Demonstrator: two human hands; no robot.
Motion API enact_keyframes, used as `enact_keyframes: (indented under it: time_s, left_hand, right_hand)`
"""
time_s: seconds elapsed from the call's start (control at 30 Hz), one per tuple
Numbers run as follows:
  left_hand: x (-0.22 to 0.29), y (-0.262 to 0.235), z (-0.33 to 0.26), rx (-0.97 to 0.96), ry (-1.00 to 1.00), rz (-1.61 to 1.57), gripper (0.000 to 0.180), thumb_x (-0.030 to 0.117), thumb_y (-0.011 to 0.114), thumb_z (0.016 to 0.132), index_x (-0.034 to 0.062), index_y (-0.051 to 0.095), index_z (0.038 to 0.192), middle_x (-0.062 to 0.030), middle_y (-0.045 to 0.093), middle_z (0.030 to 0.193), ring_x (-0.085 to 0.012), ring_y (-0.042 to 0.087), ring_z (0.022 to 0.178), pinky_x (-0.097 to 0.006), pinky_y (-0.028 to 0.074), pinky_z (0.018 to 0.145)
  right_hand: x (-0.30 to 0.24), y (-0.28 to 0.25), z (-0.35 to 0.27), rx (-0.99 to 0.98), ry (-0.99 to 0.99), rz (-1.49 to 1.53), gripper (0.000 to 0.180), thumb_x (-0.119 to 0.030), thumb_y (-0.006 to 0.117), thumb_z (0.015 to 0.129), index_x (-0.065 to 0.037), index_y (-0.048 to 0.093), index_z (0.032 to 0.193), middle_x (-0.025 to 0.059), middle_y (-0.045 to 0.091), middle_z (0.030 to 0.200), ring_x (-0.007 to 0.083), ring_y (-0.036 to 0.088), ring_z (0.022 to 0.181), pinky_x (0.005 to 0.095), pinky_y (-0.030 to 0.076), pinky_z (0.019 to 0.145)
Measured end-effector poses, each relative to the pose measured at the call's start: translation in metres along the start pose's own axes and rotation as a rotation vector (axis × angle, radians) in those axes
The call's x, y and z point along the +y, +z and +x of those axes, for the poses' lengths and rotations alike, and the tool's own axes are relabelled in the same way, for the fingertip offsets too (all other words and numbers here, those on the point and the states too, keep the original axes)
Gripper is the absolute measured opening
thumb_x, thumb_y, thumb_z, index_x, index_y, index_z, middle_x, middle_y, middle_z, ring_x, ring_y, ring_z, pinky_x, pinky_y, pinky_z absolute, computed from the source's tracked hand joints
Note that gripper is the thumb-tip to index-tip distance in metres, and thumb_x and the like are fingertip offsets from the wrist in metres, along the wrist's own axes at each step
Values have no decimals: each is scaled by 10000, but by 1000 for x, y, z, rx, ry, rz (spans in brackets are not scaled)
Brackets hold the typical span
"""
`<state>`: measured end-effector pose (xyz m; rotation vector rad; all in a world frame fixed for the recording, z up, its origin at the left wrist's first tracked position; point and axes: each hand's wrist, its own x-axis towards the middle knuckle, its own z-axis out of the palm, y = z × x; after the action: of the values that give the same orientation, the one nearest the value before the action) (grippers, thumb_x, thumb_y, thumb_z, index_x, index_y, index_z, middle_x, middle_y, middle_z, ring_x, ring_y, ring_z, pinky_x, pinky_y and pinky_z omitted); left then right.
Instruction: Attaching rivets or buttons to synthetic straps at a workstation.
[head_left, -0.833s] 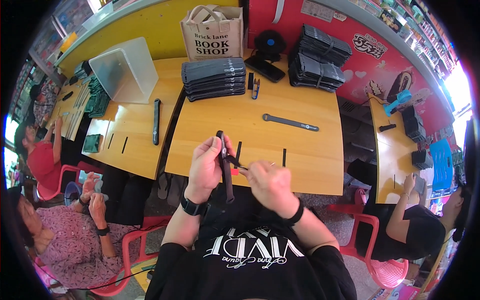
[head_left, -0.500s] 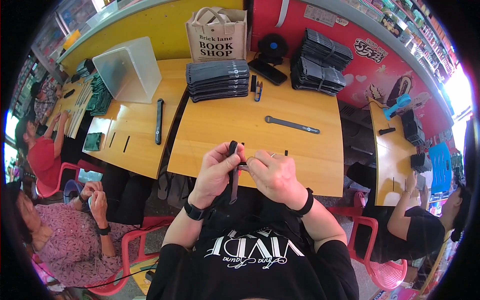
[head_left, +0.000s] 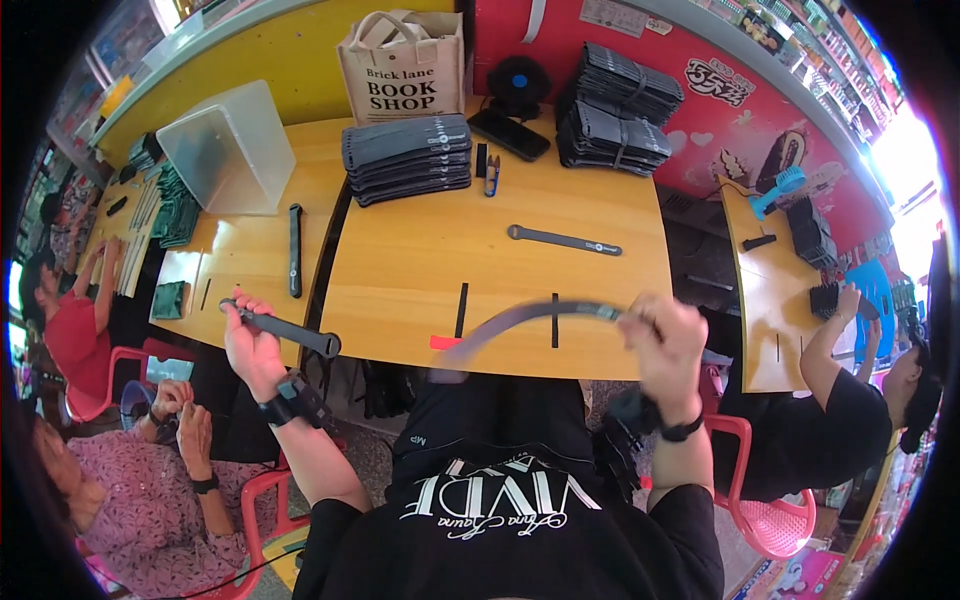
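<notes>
My left hand (head_left: 254,352) is closed on one end of a dark grey strap (head_left: 290,332), whose wider rounded end sticks out to the right past the table's front left corner. A second grey strap (head_left: 510,315), smeared by motion, arcs leftward over the table's front edge from my right hand (head_left: 668,345), which is closed around its other end. Between the hands, two black strips (head_left: 461,310) and a red piece (head_left: 444,342) lie on the wooden table (head_left: 400,270). Farther back lies another grey strap (head_left: 565,240) with a round, slotted end.
Behind are a stack of grey straps (head_left: 408,165), blue-handled thread snips (head_left: 492,177), a phone (head_left: 508,135), a fan (head_left: 518,85), bundled straps (head_left: 615,145) and a canvas bag (head_left: 405,70). A translucent box (head_left: 230,150) stands on the left table. People sit left and right on red chairs.
My hands were together at the table's front edge, working on straps. They have swung wide apart, each with a strap, uncovering the black strips and red piece. The view has shifted slightly.
</notes>
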<state>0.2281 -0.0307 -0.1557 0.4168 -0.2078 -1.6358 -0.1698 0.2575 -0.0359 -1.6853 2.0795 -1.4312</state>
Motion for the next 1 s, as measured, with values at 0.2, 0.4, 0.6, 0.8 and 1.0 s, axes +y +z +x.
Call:
enact_keyframes:
  time_s: [0.2,0.4,0.6,0.8,1.0]
  left_hand:
    - [-71,33,-19,-111,-273,206,326,301,483,1005,21,526,1166,-10,504,841,-127,461,728,-271,432,630]
    - [-128,53,-41,-85,-347,415,327,317,519,991,26,563,1133,-20,528,810,-131,489,674,-269,426,612]
    - [-151,62,-54,-137,-431,581,321,293,510,998,12,559,1145,-51,568,779,-142,539,636,-284,436,568]
    - [-168,76,-68,-234,-504,653,291,272,491,1005,23,559,1141,-71,617,804,-145,573,613,-278,446,536]
    - [-172,83,-91,-276,-493,631,292,254,473,1012,14,559,1154,-82,610,805,-170,576,635,-299,467,580]
  right_hand:
    - [86,0,75,-18,535,429,201,-92,643,874,-27,588,692,-25,503,560,39,398,477,215,266,440]
    - [202,24,117,-114,731,238,190,-125,666,852,-37,603,696,-14,511,560,50,415,463,222,270,422]
    - [242,39,118,-176,703,-204,246,-228,719,804,-1,637,755,66,545,567,140,515,503,313,368,469]
    - [212,35,121,-185,671,-523,388,-336,720,790,21,632,911,202,649,799,321,645,780,414,484,692]
    - [184,23,94,-129,410,-244,225,-104,581,887,5,620,1080,166,623,796,248,618,730,363,475,651]
